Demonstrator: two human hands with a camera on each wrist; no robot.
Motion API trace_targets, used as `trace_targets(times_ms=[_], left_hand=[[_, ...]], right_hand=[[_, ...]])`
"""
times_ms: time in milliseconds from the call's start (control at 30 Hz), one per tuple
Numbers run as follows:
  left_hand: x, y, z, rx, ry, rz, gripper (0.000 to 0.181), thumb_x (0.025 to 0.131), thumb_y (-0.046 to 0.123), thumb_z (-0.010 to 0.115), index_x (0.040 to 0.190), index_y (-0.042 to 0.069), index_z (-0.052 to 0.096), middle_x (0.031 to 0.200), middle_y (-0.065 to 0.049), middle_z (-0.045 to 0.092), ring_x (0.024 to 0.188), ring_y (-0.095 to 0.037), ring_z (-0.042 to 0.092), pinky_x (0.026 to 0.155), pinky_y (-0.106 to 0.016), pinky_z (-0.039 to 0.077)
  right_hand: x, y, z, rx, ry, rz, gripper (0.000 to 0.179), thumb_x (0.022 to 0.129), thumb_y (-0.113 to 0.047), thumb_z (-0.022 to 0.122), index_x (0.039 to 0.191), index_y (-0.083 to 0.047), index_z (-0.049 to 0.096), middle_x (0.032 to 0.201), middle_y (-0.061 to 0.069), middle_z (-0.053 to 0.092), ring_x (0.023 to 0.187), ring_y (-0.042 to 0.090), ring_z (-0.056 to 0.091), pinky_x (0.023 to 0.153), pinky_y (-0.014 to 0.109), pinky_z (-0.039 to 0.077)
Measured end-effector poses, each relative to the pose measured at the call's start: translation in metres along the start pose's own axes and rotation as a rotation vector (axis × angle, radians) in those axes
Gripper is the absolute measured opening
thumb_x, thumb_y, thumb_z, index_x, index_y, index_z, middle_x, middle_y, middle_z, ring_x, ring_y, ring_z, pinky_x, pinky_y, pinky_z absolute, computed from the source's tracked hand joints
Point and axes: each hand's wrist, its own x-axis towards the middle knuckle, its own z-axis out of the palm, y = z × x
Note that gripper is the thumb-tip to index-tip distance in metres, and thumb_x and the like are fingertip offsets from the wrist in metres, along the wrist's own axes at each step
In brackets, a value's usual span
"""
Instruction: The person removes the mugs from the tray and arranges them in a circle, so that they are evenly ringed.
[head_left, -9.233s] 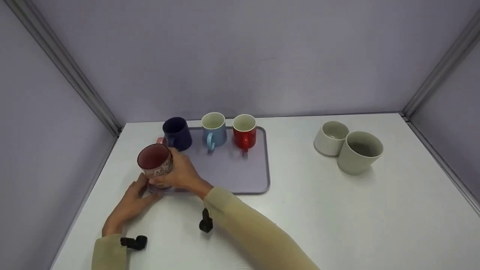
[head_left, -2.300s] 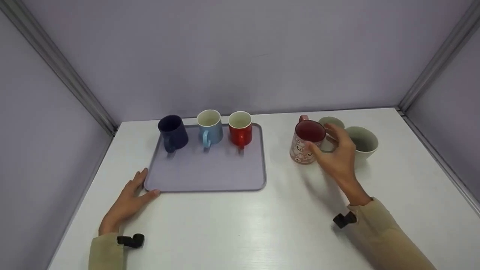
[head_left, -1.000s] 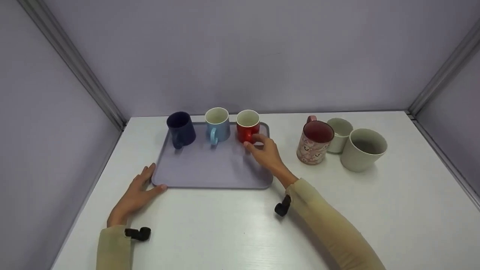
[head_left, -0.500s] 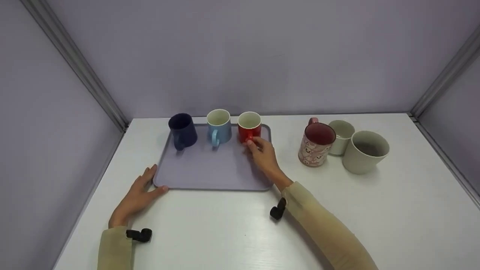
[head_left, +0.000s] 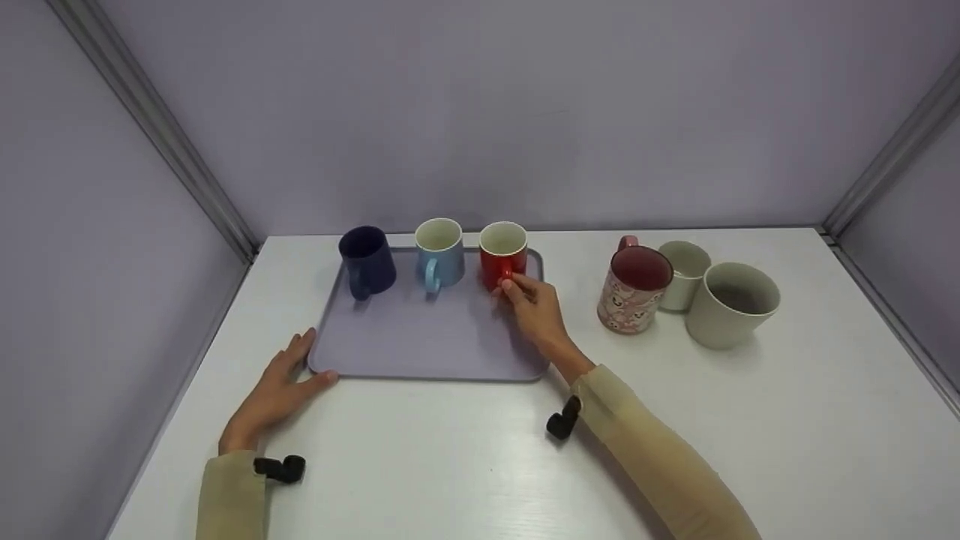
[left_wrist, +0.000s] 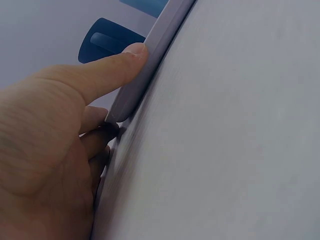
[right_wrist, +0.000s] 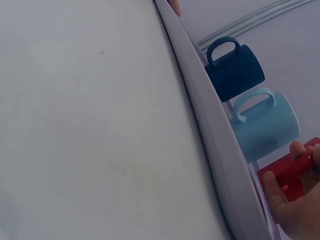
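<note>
A red mug [head_left: 491, 268] with a pale inside stands upright at the back right of a lilac tray [head_left: 420, 349]. My right hand [head_left: 541, 315] pinches its handle between thumb and fingers, seen also in the right wrist view around the red mug [right_wrist: 287, 169]. My left hand [head_left: 276, 390] rests at the tray's front left corner, thumb along the front rim and fingers stretched along the left side. In the left wrist view the thumb [left_wrist: 117, 70] presses the rim. A light blue mug [head_left: 448, 264] and a navy mug [head_left: 377, 270] stand left of the red one.
On the white table [head_left: 420, 457], right of the tray, a pink patterned mug [head_left: 628, 300] stands close to a small white cup [head_left: 681, 289] and a larger white cup [head_left: 720, 322]. Lilac walls [head_left: 480, 112] border the table behind and at both sides.
The pink mug went from the tray's left end to the table beside the white cups. My right hand let it go, moved left and took the red mug's handle. The left hand stayed.
</note>
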Motion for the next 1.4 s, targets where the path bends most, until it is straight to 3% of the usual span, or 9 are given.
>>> trace_targets(times_ms=[200,333,400,567,800,1000,1400], left_hand=[[0.001,0.001,0.000,-0.024,0.006,0.021,0.101,0.099,0.053,0.074,0.174,0.022,0.012,0.180,-0.019,-0.005,0.161,-0.053,-0.017,0.127,-0.076,-0.008],[0.001,0.001,0.001,-0.027,0.009,0.021,0.102,0.099,0.052,0.074,0.173,0.020,0.012,0.179,-0.020,-0.005,0.161,-0.053,-0.017,0.127,-0.075,-0.008],[0.001,0.001,0.001,-0.031,0.006,0.015,0.102,0.099,0.052,0.074,0.174,0.022,0.011,0.179,-0.019,-0.006,0.161,-0.053,-0.017,0.127,-0.075,-0.009],[0.001,0.001,0.003,-0.042,-0.001,0.012,0.102,0.099,0.053,0.074,0.174,0.024,0.011,0.180,-0.017,-0.006,0.161,-0.052,-0.018,0.126,-0.076,-0.009],[0.000,0.001,0.002,-0.034,-0.001,-0.003,0.102,0.099,0.057,0.072,0.174,0.026,0.010,0.180,-0.015,-0.007,0.162,-0.052,-0.018,0.126,-0.076,-0.010],[-0.001,0.001,0.002,-0.032,-0.001,-0.015,0.103,0.098,0.058,0.072,0.174,0.027,0.010,0.180,-0.014,-0.007,0.162,-0.051,-0.019,0.126,-0.076,-0.010],[0.001,0.001,0.001,-0.014,0.000,0.020,0.102,0.100,0.053,0.072,0.173,0.020,0.011,0.179,-0.019,-0.006,0.161,-0.054,-0.016,0.127,-0.076,-0.007]], right_hand=[[-0.008,-0.006,-0.006,0.096,-0.033,-0.068,0.023,0.109,-0.011,0.062,0.115,0.008,0.073,0.091,0.007,0.072,0.091,0.012,0.065,0.088,0.024,0.059],[-0.017,-0.013,-0.008,0.154,-0.069,-0.083,0.024,0.110,-0.012,0.059,0.115,0.009,0.070,0.090,0.004,0.069,0.092,0.026,0.069,0.091,0.040,0.065],[-0.022,-0.017,-0.008,0.183,-0.080,-0.079,0.025,0.111,-0.013,0.059,0.116,0.009,0.069,0.091,0.005,0.068,0.093,0.031,0.070,0.090,0.041,0.066],[-0.034,-0.028,-0.015,0.242,-0.099,-0.081,0.028,0.111,-0.010,0.057,0.122,0.014,0.066,0.094,0.006,0.068,0.089,0.024,0.072,0.087,0.031,0.067],[-0.049,-0.040,-0.031,0.266,-0.165,-0.118,0.028,0.111,-0.008,0.056,0.121,0.017,0.063,0.096,0.009,0.067,0.092,0.027,0.072,0.092,0.036,0.066],[-0.067,-0.053,-0.050,0.304,-0.237,-0.141,0.029,0.112,-0.010,0.056,0.121,0.018,0.059,0.097,0.008,0.069,0.093,0.021,0.073,0.094,0.034,0.065],[-0.097,-0.082,-0.105,0.291,-0.342,-0.204,0.019,0.115,-0.007,0.041,0.112,0.000,0.059,0.098,0.007,0.068,0.094,0.020,0.071,0.088,0.029,0.063]])
